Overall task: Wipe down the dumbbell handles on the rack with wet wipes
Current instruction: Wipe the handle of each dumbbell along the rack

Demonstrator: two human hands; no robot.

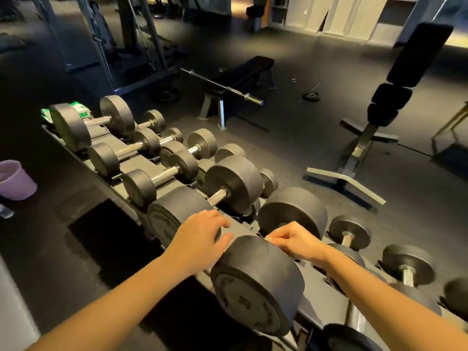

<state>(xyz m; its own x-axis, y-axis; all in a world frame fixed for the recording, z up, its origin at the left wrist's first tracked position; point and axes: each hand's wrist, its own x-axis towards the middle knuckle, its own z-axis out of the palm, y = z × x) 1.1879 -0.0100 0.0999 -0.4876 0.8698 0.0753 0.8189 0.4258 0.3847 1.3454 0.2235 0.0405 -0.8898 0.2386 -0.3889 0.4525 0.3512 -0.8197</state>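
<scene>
A person's two bare arms reach over a rack (pixel 312 279) of dumbbells in a dim gym. The left hand (pixel 200 236) rests with fingers spread and loosely bent on the rack's edge, holding nothing, its thumb against the near head of a big dumbbell (pixel 255 282). The right hand (pixel 296 240) reaches in behind that head, fingertips pinched on a pale scrap that looks like a wipe (pixel 269 238). The bar itself is hidden by the head and the hand. More dumbbells sit in rows along the rack, their metal bars bare. A green wipe pack (pixel 79 111) lies at the rack's far left end, beside the last dumbbell. A purple bin (pixel 15 179) stands on the floor to the left. A flat bench (pixel 243 72) with a barbell (pixel 222 84) beside it sits beyond the rack.
</scene>
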